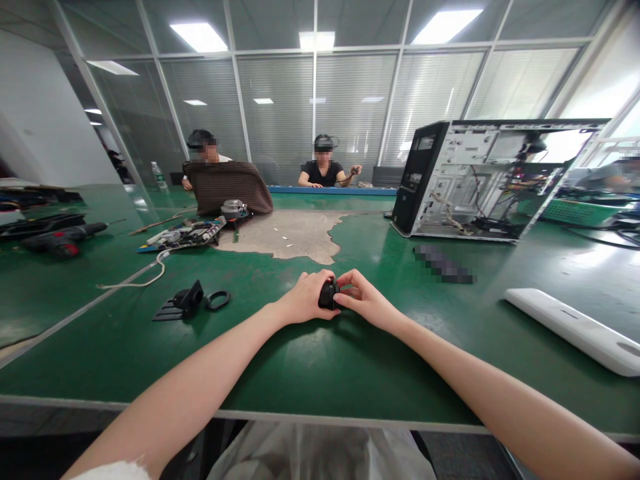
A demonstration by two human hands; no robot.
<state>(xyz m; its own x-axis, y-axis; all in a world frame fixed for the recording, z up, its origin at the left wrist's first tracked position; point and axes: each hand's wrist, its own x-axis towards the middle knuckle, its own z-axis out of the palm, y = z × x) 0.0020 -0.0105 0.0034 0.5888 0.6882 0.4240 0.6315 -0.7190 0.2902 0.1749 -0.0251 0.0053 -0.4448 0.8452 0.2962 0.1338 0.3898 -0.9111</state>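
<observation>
Left hand [310,297]: fingers narrowed around a small black part [329,294], holding its left side.
Right hand [364,300]: thumb and fingertips drawn in narrow on the part's right side, holding it too.
Small black part: between both hands, near the middle of the green table [300,380]; its exact form is partly hidden by the fingers.
Front edge [350,422]: well apart from the hands; green surface spans the gap, with a forearm crossing at each side.
Left side: black bracket [187,300] and black ring [219,309] lie near each other, apart from the left hand.
Right side: white casing [575,330] slants toward the table's right, well apart from the right hand; a dark blurred object [444,264] lies farther back.
Far side: ragged pale patch [295,235] beyond the hands, between circuit board [187,235] and upright computer case [415,180].
</observation>
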